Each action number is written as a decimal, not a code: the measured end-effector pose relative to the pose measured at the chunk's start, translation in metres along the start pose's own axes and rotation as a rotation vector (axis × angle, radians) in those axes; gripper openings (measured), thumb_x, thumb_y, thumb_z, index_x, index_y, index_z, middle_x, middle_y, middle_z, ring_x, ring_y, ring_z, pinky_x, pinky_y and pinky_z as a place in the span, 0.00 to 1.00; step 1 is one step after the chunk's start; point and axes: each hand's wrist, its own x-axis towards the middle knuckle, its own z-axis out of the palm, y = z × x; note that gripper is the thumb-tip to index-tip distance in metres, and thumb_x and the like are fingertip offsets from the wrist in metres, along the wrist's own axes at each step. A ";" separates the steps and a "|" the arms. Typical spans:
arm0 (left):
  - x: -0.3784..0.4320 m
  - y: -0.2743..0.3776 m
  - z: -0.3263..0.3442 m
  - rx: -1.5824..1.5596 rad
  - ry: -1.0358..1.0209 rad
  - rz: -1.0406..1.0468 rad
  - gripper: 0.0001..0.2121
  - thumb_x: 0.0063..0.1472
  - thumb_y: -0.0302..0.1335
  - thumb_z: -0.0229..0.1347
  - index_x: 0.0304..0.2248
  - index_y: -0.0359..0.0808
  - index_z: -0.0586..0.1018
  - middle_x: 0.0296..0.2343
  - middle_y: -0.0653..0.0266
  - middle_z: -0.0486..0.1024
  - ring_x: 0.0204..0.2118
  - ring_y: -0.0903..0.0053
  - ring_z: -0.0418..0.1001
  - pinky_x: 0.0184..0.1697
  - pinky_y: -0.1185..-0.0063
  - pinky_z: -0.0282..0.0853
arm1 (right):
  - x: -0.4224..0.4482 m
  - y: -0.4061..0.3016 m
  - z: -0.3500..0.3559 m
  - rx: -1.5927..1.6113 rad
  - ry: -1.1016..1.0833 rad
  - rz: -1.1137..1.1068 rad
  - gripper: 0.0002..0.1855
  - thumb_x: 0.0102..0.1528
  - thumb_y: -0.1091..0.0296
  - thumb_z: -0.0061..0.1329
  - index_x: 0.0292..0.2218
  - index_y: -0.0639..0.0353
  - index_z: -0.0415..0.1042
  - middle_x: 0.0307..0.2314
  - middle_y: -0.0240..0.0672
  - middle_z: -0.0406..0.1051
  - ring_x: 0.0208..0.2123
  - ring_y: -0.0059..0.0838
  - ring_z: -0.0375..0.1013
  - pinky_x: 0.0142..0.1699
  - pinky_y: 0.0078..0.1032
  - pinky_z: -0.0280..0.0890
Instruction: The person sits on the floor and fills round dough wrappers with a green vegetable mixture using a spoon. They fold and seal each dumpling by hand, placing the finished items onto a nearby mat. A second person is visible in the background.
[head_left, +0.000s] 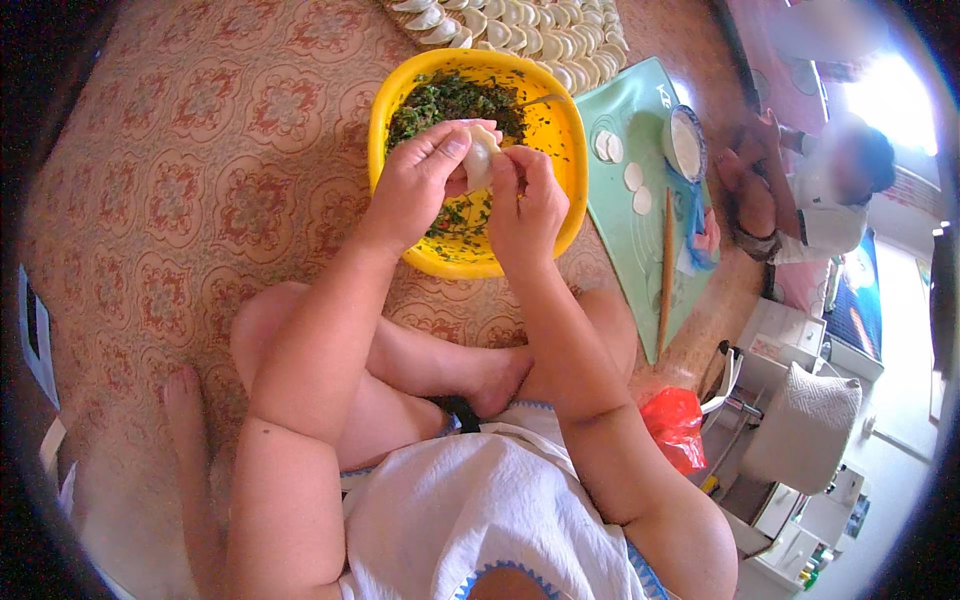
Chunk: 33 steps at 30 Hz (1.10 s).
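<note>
Both hands hold one folded dumpling (480, 159) above a yellow plastic basin (574, 180). My left hand (424, 176) supports it, with the thumb laid along its near face. The fingertips of my right hand (529, 195) pinch its right edge. Inside the basin, chopped green filling (457, 101) is heaped at the far side, and scraps cling to the walls. A utensil handle (544, 99) leans on the basin's far right side. Past the rim, rows of shaped dumplings (525, 34) cover a woven-looking tray, cut off by the view's top edge.
On a green pastry mat (615, 195) at right lie several round wrappers (633, 177), a wooden rolling pin (666, 277) and a bowl of flour-like white powder (685, 142). Another person (817, 180) sits beyond it. A red plastic bag (673, 427) lies near my right elbow.
</note>
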 end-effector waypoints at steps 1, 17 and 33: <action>0.000 -0.001 -0.001 -0.019 0.009 0.009 0.16 0.62 0.31 0.39 0.45 0.31 0.67 0.42 0.59 0.69 0.43 0.75 0.68 0.47 0.74 0.65 | 0.000 -0.001 0.001 0.007 0.004 0.011 0.05 0.51 0.73 0.44 0.32 0.62 0.66 0.22 0.43 0.68 0.23 0.37 0.70 0.29 0.28 0.64; 0.006 0.001 -0.010 -0.025 -0.037 0.002 0.31 0.58 0.46 0.46 0.53 0.31 0.57 0.45 0.62 0.63 0.44 0.81 0.63 0.47 0.82 0.58 | 0.040 -0.004 -0.002 -0.097 -0.421 -0.058 0.22 0.42 0.68 0.55 0.40 0.61 0.65 0.32 0.42 0.65 0.26 0.39 0.68 0.31 0.29 0.65; 0.028 -0.002 -0.018 -0.111 -0.006 -0.151 0.29 0.53 0.33 0.55 0.52 0.33 0.57 0.47 0.53 0.61 0.47 0.69 0.63 0.48 0.74 0.61 | 0.359 0.125 0.203 -0.407 -0.249 0.100 0.23 0.39 0.51 0.57 0.28 0.63 0.71 0.16 0.33 0.69 0.19 0.24 0.68 0.28 0.24 0.64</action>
